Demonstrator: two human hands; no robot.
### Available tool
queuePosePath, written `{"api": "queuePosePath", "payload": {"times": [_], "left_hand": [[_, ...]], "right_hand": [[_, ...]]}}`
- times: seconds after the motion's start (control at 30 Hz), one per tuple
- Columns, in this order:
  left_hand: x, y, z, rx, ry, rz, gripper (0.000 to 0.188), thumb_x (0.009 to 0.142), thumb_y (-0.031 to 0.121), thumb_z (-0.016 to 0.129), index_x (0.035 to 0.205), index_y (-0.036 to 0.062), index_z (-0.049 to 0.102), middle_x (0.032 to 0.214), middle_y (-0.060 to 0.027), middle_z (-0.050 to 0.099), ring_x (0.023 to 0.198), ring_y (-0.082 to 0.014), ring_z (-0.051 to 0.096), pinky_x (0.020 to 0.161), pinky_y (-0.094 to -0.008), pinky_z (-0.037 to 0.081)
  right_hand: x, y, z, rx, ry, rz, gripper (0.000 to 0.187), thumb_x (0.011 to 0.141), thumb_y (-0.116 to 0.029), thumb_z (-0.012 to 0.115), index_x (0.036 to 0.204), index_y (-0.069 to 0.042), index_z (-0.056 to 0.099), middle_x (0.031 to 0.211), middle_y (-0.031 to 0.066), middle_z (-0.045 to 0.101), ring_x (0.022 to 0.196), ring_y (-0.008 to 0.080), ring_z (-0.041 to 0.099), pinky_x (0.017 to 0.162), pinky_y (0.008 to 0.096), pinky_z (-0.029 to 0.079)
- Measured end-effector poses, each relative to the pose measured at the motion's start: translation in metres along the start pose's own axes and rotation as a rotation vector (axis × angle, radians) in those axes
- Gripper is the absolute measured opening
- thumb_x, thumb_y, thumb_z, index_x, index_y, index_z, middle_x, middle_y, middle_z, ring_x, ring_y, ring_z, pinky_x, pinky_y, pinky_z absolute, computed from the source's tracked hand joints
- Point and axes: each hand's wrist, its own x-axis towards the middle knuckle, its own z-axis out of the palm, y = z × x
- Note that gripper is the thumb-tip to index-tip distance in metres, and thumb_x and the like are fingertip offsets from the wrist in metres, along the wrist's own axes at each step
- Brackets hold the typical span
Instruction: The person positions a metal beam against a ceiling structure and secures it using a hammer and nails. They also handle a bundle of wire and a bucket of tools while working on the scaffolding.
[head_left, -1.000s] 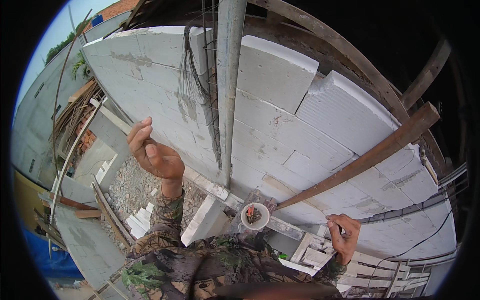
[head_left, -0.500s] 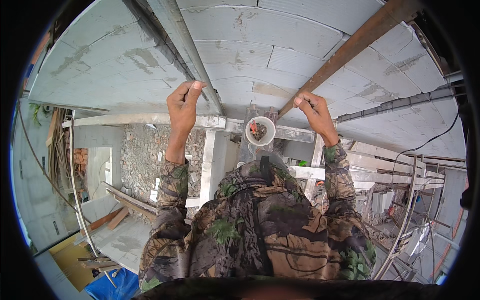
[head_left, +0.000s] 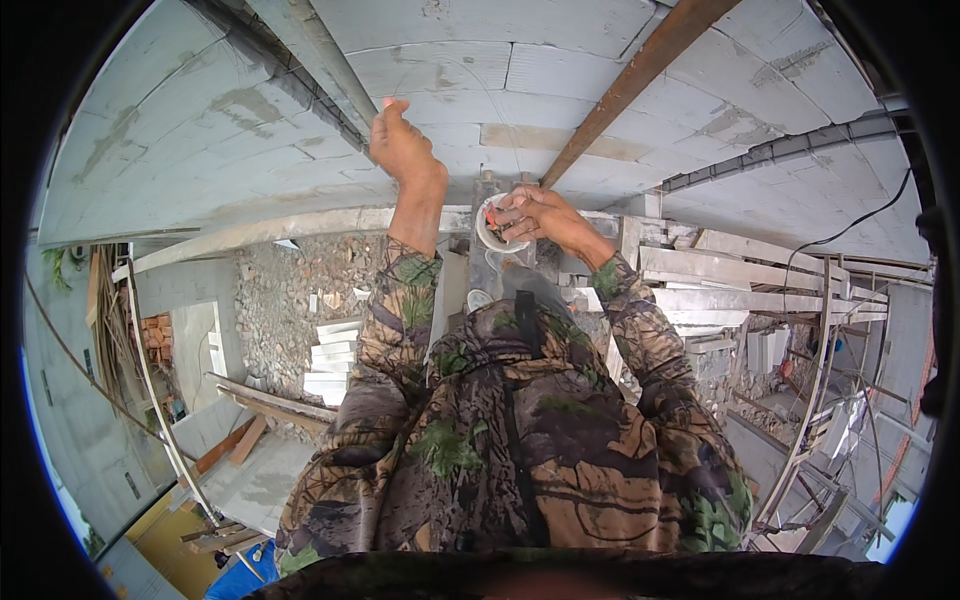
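Observation:
My left hand (head_left: 408, 150) is raised in front of the grey block wall, fingers pinched. A thin, pale wire or line (head_left: 455, 62) appears to arc from its fingertips across the wall and down toward my right hand. Over the white bucket (head_left: 484, 238) is my right hand (head_left: 545, 218), thumb and fingers apart at the rim, hiding part of the opening. Inside the bucket a red-orange item (head_left: 490, 216) shows beside the fingertips; its kind is unclear. The bucket rests on a narrow grey plank (head_left: 485, 190) between me and the wall.
A rusty brown beam (head_left: 640, 85) and a grey metal pipe (head_left: 325, 50) slant up the wall. Long pale bars (head_left: 250, 232) run across in front of me. Far below lie rubble (head_left: 285, 290) and stacked white blocks (head_left: 332, 360). A black cable (head_left: 860, 225) hangs at right.
My left hand has gone up and slightly right, still pinched. My right hand has come down and left from beside the rusty beam to the bucket, its fingers spreading.

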Motion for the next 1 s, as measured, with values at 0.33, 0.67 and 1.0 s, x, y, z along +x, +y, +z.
{"api": "queuePosePath", "payload": {"times": [0.33, 0.67, 1.0], "left_hand": [[0.057, 0.019, -0.007, 0.13, -0.619, -0.255, 0.034, 0.096, 0.034, 0.072, 0.102, 0.0022, 0.064, 0.062, 0.0098, 0.033, 0.048, -0.0012, 0.03, 0.043, -0.0205, 0.025], [0.067, 0.02, 0.037, 0.269, -0.53, 0.013, 0.025, 0.1, 0.027, 0.068, 0.105, 0.003, 0.064, 0.095, -0.004, 0.066, 0.072, -0.0097, 0.06, 0.064, -0.024, 0.054], [0.063, 0.015, 0.059, -0.15, -0.349, -0.346, 0.026, 0.107, 0.029, 0.044, 0.086, 0.0151, 0.046, 0.07, 0.0006, 0.047, 0.054, -0.0109, 0.046, 0.046, -0.0255, 0.039]], "right_hand": [[-0.016, 0.01, -0.021, 0.352, -0.095, 0.041, 0.034, 0.103, -0.016, 0.04, 0.114, 0.004, 0.065, 0.07, -0.0079, 0.041, 0.052, 0.002, 0.03, 0.042, 0.0192, 0.022], [-0.018, 0.004, -0.022, 0.423, -0.159, -0.039, 0.038, 0.1, -0.012, 0.043, 0.12, 0.013, 0.062, 0.072, -0.0048, 0.047, 0.052, 0.0008, 0.035, 0.039, 0.0182, 0.023], [-0.055, -0.001, 0.004, -0.106, 0.531, -0.483, 0.016, 0.096, -0.01, 0.061, 0.099, 0.0, 0.072, 0.083, 0.0058, 0.071, 0.065, 0.0138, 0.061, 0.059, 0.0301, 0.048]]}}
